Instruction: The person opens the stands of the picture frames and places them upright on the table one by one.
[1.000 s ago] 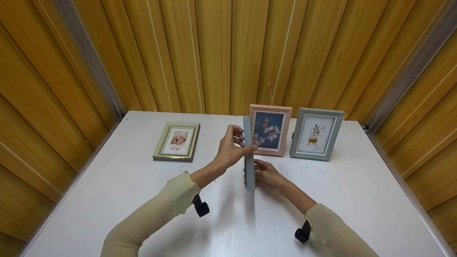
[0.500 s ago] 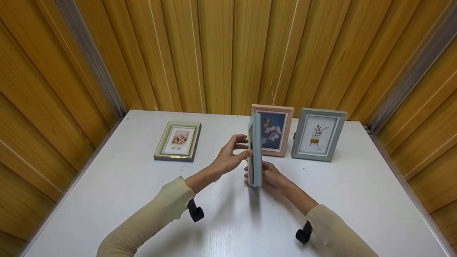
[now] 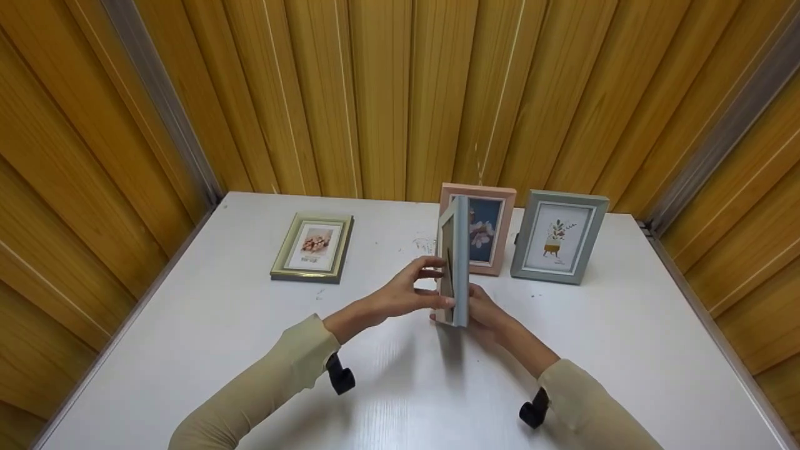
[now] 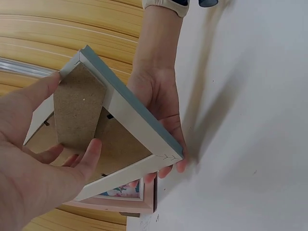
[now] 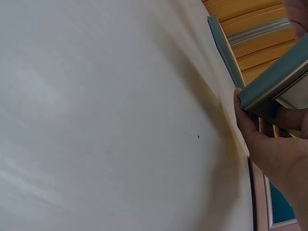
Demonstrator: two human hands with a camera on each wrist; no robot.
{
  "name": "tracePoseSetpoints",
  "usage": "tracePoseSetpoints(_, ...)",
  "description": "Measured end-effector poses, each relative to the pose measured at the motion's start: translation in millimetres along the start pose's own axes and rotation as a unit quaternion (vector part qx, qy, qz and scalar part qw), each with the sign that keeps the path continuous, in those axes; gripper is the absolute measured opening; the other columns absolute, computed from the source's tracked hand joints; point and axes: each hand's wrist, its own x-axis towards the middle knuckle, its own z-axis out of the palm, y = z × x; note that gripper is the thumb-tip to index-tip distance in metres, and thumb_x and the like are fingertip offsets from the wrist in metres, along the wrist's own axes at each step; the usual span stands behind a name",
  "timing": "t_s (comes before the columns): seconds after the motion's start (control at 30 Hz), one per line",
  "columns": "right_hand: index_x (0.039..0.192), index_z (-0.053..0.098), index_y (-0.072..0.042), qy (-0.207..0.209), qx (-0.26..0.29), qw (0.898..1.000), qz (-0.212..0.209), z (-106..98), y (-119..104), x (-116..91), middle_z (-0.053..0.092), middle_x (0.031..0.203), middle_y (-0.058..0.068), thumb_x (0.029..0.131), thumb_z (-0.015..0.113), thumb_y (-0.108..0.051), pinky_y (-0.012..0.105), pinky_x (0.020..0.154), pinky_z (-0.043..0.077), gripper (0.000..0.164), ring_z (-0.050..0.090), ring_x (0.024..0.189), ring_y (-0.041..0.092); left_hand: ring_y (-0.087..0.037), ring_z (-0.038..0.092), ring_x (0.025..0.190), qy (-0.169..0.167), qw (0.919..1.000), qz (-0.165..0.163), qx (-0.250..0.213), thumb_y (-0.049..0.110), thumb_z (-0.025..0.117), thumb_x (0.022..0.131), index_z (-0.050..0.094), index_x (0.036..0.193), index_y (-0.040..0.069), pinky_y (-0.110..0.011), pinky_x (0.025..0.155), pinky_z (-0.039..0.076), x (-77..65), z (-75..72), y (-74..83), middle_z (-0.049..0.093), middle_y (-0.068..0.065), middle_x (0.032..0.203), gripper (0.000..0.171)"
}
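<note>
A light-blue picture frame (image 3: 462, 262) stands upright in the air between my hands, edge-on in the head view. The left wrist view shows its pale back with a brown backing board and a tapered brown stand flap (image 4: 79, 106). My left hand (image 3: 403, 295) holds that flap, thumb at one edge and fingertips at the other. On the far side, my right hand (image 3: 490, 314) grips the frame's lower part, its fingertips showing beneath the bottom edge. In the right wrist view, a corner of the blue frame (image 5: 274, 79) rests in the right hand's fingers.
A pink frame (image 3: 507, 232) with a blossom picture stands behind the held one, partly covered by it. To its right stands a grey-green frame (image 3: 529, 239). A gold-rimmed frame (image 3: 285, 251) lies on the white table (image 3: 206, 325) at left. Wood-patterned walls (image 3: 375, 94) enclose the table.
The blue frame has shifted slightly right and turned so its back shows more. My left hand has moved from the frame's edge down to the stand flap. The right hand still grips below.
</note>
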Motion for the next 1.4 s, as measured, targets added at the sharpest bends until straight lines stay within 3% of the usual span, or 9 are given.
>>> tracePoseSetpoints(0.33, 0.15, 0.038, 0.004, 0.015, -0.012, 1.0, 0.009, -1, 1, -2, 0.06, 0.118, 0.001, 0.1, 0.063, -0.016, 0.044, 0.104, 0.054, 0.06, 0.067, 0.108, 0.016, -0.03, 0.046, 0.143, 0.003, 0.9998, 0.005, -0.017, 0.014, 0.08, 0.087, 0.041, 0.151, 0.013, -0.039, 0.112, 0.048, 0.0, 1.5, -3.7, 0.04, -0.009, 0.157, 0.074)
tracePoseSetpoints(0.57, 0.14, 0.049, 0.002, 0.021, -0.015, 1.0, 0.004, -2, 3, -4, 0.066, 0.113, 0.002, 0.099, 0.064, -0.012, 0.046, 0.103, 0.055, 0.047, 0.071, 0.106, 0.018, -0.032, 0.057, 0.135, 0.0, 0.9994, -0.02, -0.026, 0.013, 0.079, 0.088, 0.041, 0.151, 0.015, -0.041, 0.107, 0.052, -1.5, 0.8, -2.4, 0.044, -0.013, 0.155, 0.074)
tracePoseSetpoints(0.73, 0.142, 0.049, 0.001, 0.014, -0.005, 1.0, -0.002, -4, 4, -5, 0.069, 0.112, 0.0, 0.1, 0.064, -0.015, 0.042, 0.1, 0.057, 0.047, 0.072, 0.103, 0.017, -0.03, 0.049, 0.142, 0.004, 0.9998, -0.013, -0.014, 0.011, 0.076, 0.089, 0.042, 0.153, 0.011, -0.041, 0.112, 0.049, -1.6, -0.8, -2.3, 0.045, -0.012, 0.156, 0.072)
tracePoseSetpoints(0.83, 0.143, 0.048, 0.001, 0.003, 0.011, 1.0, -0.008, -5, 4, -4, 0.072, 0.113, 0.0, 0.103, 0.058, -0.011, 0.042, 0.099, 0.057, 0.043, 0.072, 0.104, 0.018, -0.03, 0.045, 0.146, 0.001, 1.0, -0.001, 0.006, 0.01, 0.071, 0.091, 0.044, 0.152, 0.008, -0.042, 0.114, 0.046, -1.0, -3.6, -1.7, 0.045, -0.014, 0.157, 0.067)
tracePoseSetpoints(1.07, 0.15, 0.036, 0.006, -0.041, 0.014, 0.999, -0.009, -6, 4, -2, 0.066, 0.125, 0.008, 0.107, 0.046, -0.01, 0.046, 0.1, 0.057, 0.047, 0.072, 0.104, 0.021, -0.03, 0.05, 0.142, 0.004, 0.9974, -0.011, 0.072, 0.01, 0.059, 0.092, 0.051, 0.149, 0.008, -0.05, 0.115, 0.043, -4.3, -20.1, 4.3, 0.055, -0.012, 0.151, 0.058)
tracePoseSetpoints(1.2, 0.139, 0.052, -0.009, -0.076, 0.036, 0.996, -0.017, -8, 3, -4, 0.067, 0.122, 0.007, 0.109, 0.043, -0.014, 0.046, 0.099, 0.057, 0.031, 0.072, 0.103, 0.022, -0.032, 0.054, 0.137, -0.02, 0.9957, -0.006, 0.09, 0.007, 0.055, 0.093, 0.053, 0.148, 0.007, -0.051, 0.111, 0.047, -5.1, -28.9, 7.5, 0.057, -0.014, 0.148, 0.056)
tracePoseSetpoints(1.3, 0.133, 0.055, -0.016, -0.098, 0.047, 0.994, -0.018, -10, 3, -5, 0.066, 0.12, 0.005, 0.11, 0.043, -0.014, 0.046, 0.1, 0.057, 0.027, 0.071, 0.104, 0.021, -0.033, 0.056, 0.132, -0.038, 0.9946, 0.0, 0.097, 0.005, 0.052, 0.094, 0.052, 0.149, 0.006, -0.05, 0.108, 0.049, -5.2, -32.6, 8.7, 0.056, -0.017, 0.147, 0.055)
tracePoseSetpoints(1.4, 0.136, 0.052, -0.015, -0.115, 0.046, 0.992, -0.016, -13, 4, -6, 0.063, 0.12, 0.005, 0.11, 0.041, -0.015, 0.046, 0.101, 0.056, 0.028, 0.07, 0.105, 0.021, -0.032, 0.058, 0.127, -0.053, 0.993, 0.009, 0.106, 0.005, 0.05, 0.095, 0.05, 0.15, 0.005, -0.047, 0.106, 0.049, -5.2, -34.9, 9.0, 0.057, -0.018, 0.147, 0.055)
